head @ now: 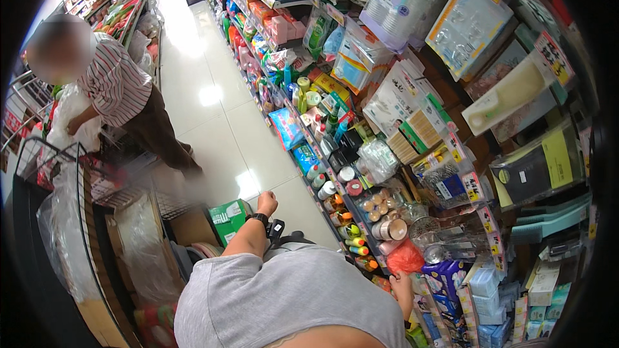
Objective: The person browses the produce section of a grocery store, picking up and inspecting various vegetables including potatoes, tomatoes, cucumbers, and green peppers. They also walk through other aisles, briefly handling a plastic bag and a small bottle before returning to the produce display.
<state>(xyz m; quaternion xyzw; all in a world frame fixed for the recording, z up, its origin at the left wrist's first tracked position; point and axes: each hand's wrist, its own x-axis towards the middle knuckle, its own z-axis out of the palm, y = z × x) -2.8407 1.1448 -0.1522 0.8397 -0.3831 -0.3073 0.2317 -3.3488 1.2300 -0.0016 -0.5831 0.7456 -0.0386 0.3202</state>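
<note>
My left hand [267,204] hangs over the tiled floor with its fingers curled in and nothing seen in it. A dark watch [258,218] is on that wrist. My right hand [401,287] is at the edge of the goods shelf, its fingers against the lower side of a crumpled red plastic bag [405,257]. Whether the fingers grip the bag or only touch it cannot be made out. Purple-blue packs [442,275] stand just right of that hand. Clear plastic cutlery packs [457,241] lie beyond the bag.
Shelving with bottles [346,217], hanging glove packs [399,96] and plastic cups [387,14] runs along my right. At the left stand a wire rack [80,203] and a green carton [229,217]. Another person in a striped shirt [116,77] bends over a clear plastic bag [72,116].
</note>
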